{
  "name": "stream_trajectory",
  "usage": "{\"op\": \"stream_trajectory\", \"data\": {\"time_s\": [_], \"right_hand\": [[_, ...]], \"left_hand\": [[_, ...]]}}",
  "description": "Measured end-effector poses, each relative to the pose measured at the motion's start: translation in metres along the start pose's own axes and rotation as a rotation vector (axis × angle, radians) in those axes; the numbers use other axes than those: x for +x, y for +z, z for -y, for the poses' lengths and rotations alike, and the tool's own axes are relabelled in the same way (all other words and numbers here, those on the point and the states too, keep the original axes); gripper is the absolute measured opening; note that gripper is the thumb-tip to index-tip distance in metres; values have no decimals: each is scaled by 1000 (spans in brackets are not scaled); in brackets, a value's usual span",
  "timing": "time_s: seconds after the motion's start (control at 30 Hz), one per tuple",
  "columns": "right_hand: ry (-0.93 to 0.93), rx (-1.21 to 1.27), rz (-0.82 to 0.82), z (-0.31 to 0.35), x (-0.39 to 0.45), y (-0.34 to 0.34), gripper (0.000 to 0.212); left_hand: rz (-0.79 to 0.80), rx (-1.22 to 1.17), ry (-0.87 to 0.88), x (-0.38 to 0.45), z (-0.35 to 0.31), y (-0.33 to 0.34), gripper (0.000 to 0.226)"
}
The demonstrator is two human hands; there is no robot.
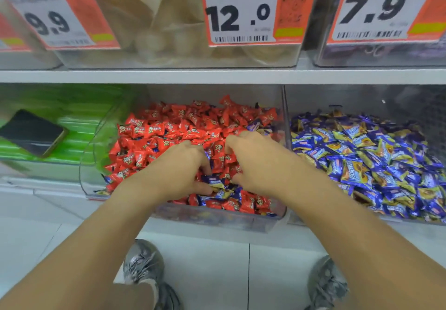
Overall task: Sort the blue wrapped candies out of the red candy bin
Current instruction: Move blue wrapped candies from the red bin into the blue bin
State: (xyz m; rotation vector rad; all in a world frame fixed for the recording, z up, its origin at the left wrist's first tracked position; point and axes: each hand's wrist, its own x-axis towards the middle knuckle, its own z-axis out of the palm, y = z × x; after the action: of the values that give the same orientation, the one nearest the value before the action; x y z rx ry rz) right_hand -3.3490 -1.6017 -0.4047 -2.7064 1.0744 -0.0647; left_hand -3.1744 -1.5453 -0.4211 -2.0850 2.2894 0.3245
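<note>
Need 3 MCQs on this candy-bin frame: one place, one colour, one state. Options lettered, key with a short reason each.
1. Where does the phone lie?
A. on the green packs in the left bin
B. in the red candy bin
C. on the floor

2. What colour are the candies in the bin right of the red candy bin?
A. green
B. blue with yellow
C. plain white

3. What is the left hand doing?
A. hanging idle outside the bin
B. holding the phone
C. pinching a blue wrapped candy

Key:
1 A, the phone rests on green packs left of the red bin.
2 B, the right bin is filled with blue and yellow wrappers.
3 C, thumb and fingers close on a blue wrapper at the front of the red pile; the right hand digs beside it.
</note>
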Motion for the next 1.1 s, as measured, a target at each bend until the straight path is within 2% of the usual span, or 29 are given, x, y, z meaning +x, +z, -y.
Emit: {"op": "stream_trajectory", "data": {"time_s": [0.13, 0.27, 0.37, 0.5, 0.6, 0.7, 0.8, 0.97, 1.1], "right_hand": [[-10, -68, 220, 6, 17, 19, 31], [-21, 2, 360, 1, 21, 27, 48], [-19, 73, 323, -1, 18, 26, 54], [5, 52, 316, 6, 18, 31, 39], [48, 52, 270, 5, 18, 22, 33], [10, 210, 190, 6, 16, 10, 23], [17, 251, 199, 7, 16, 8, 26], [-3, 186, 295, 6, 19, 16, 17], [-70, 159, 274, 8, 20, 21, 40]], "left_hand": [[-41, -83, 1, -2, 4, 1, 29], [-92, -227, -29, -13, 13, -6, 22], [-87, -230, -2, -19, 19, -9, 26], [-100, -273, 24, -22, 15, -7, 28], [-195, -320, 21, -24, 13, -11, 27], [-321, -333, 40, -30, 11, -18, 24], [-389, -421, 30, -35, 10, -23, 22], [-258, -403, -60, -36, 9, -20, 20], [-189, -363, -125, -33, 6, -17, 12]]}}
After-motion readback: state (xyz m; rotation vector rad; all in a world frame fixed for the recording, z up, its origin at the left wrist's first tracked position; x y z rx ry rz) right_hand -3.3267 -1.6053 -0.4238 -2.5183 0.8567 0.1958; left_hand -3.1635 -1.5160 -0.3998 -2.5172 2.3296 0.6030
